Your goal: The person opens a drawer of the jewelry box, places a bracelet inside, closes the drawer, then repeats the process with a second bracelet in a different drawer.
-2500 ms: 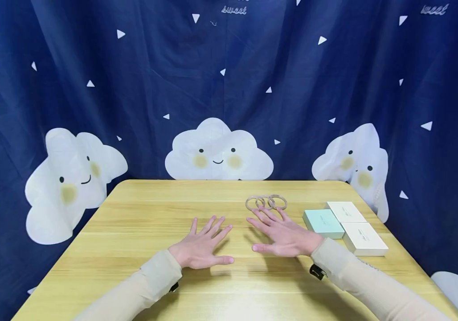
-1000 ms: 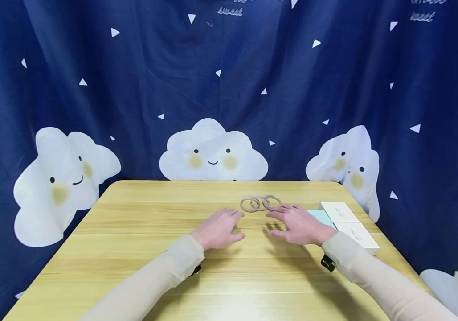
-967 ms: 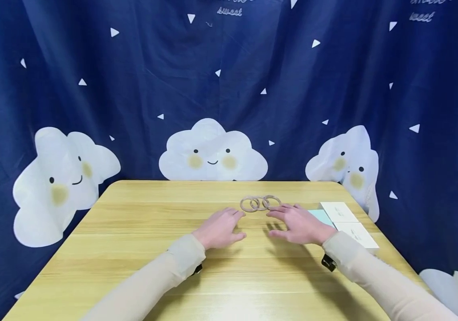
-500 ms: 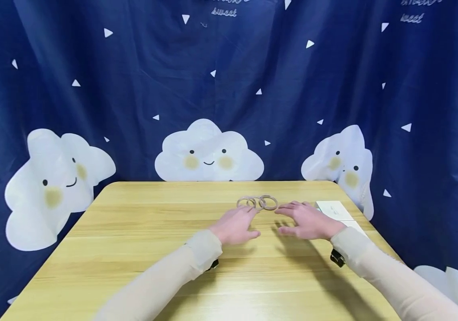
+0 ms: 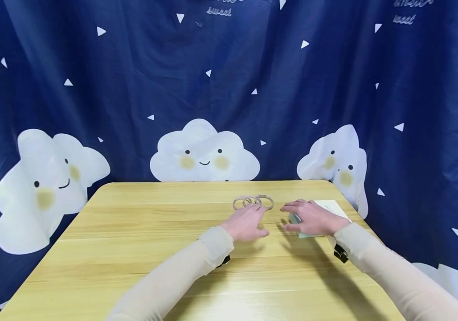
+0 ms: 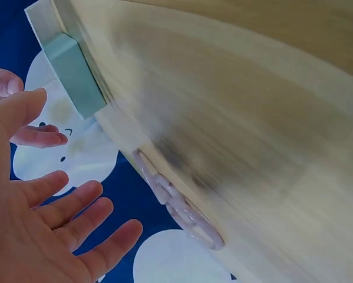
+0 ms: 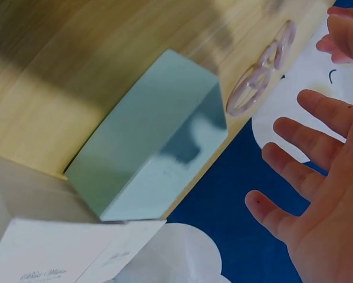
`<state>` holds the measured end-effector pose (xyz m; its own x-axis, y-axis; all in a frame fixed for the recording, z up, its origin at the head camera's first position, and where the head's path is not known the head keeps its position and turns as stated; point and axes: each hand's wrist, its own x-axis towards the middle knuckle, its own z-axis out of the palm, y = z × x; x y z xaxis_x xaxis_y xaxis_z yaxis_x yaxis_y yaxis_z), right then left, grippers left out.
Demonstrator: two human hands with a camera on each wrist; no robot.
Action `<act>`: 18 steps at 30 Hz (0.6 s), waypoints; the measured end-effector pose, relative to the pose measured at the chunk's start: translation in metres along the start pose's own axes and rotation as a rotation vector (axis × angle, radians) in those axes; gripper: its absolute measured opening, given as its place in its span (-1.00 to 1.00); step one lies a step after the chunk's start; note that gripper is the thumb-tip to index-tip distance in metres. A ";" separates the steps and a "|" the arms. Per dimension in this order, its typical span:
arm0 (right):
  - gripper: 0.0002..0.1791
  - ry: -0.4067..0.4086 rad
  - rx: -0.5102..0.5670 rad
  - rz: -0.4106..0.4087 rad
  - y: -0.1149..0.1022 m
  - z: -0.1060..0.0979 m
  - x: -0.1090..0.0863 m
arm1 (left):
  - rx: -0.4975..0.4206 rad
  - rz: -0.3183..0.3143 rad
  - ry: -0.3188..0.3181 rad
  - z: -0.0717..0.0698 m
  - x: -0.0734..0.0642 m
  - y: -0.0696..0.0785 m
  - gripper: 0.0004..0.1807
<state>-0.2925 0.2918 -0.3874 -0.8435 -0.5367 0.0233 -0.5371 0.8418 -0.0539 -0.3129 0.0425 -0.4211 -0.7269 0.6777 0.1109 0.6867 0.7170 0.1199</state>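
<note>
We look over a wooden table [image 5: 124, 240].
Our left hand [image 5: 246, 223] hangs spread near linked-looking rings [image 6: 170, 187]; our right hand [image 5: 315, 218], also spread, hovers by a mint box [image 7: 144, 127].

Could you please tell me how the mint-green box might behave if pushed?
The mint-green box looks stiff, given its crisp, straight edges. Lying flat on the table, it would probably slide rather than tip or roll.
</note>
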 end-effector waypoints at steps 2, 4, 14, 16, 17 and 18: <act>-0.26 -0.005 -0.008 0.007 0.003 0.000 -0.002 | 0.007 -0.001 -0.004 0.000 0.003 0.003 -0.12; -0.25 -0.015 -0.014 0.021 0.005 -0.001 -0.003 | 0.011 -0.003 -0.010 -0.001 0.007 0.006 -0.10; -0.18 -0.057 -0.013 0.074 0.013 -0.005 -0.008 | 0.006 0.002 -0.027 0.002 0.027 0.021 -0.06; -0.17 -0.065 -0.013 0.085 0.016 -0.004 -0.009 | 0.001 -0.004 -0.029 0.002 0.030 0.025 -0.04; -0.16 -0.070 -0.011 0.092 0.018 -0.004 -0.009 | -0.003 -0.005 -0.027 0.003 0.032 0.026 -0.03; -0.14 -0.076 -0.006 0.100 0.019 -0.005 -0.010 | 0.000 -0.005 -0.025 0.003 0.033 0.028 -0.02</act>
<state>-0.2945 0.3136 -0.3842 -0.8896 -0.4531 -0.0574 -0.4510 0.8913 -0.0461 -0.3178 0.0859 -0.4171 -0.7301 0.6780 0.0857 0.6831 0.7203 0.1206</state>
